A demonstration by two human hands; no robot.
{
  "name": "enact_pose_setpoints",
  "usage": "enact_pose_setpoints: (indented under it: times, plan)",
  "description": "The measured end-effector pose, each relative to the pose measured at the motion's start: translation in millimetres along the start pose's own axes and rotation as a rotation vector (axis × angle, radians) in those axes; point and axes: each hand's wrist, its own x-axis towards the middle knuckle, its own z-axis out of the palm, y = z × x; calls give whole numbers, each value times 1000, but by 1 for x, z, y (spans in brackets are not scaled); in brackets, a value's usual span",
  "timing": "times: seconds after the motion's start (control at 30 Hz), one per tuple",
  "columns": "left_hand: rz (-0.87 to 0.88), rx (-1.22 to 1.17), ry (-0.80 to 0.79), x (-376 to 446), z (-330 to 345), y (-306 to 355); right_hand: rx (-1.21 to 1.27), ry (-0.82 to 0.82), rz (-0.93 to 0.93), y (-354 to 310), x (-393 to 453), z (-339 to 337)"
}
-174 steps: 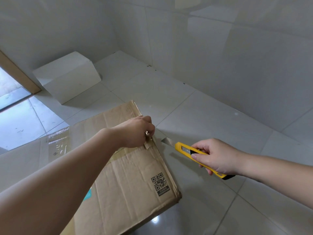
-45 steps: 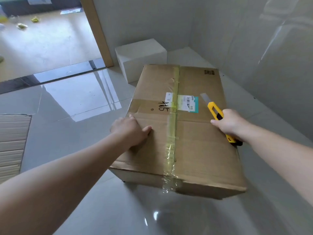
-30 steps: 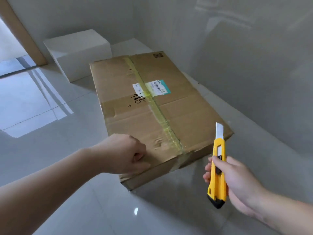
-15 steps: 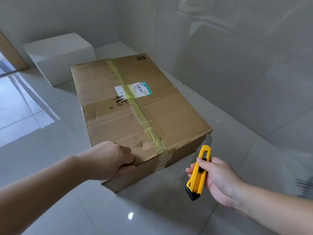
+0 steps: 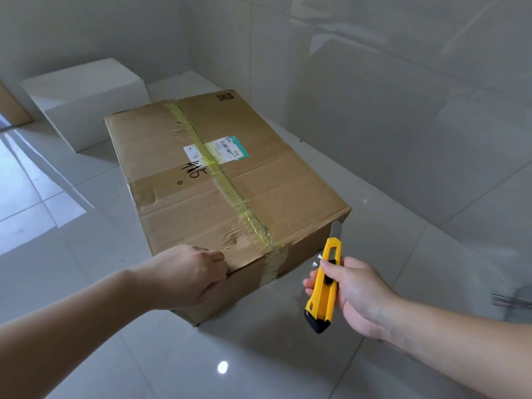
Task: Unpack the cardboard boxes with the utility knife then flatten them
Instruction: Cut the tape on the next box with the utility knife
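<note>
Sealed cardboard box (image 5: pixel 218 182) on the tiled floor (image 5: pixel 72 226), centre frame. Left hand (image 5: pixel 187 275), at 7 o'clock of the box, clenched on its near corner edge. Right hand (image 5: pixel 354 292), at 5 o'clock, wrapped around the yellow utility knife (image 5: pixel 324 286), clear of the box.

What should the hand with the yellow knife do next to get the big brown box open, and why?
Probably slide the blade out and bring the utility knife up to the yellowish tape. The cardboard box is sealed along its top seam, no blade shows past the knife's tip, and the right hand holds it beside the box, not touching. The left hand grips the near edge, steadying it.
</note>
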Motion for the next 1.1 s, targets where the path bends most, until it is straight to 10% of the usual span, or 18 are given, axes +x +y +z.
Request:
enact_pose_setpoints:
  times: [1.1]
  plan:
    - [-162, 29, -56, -3, -6, 1, -269, -136, 93, 42, -13, 40]
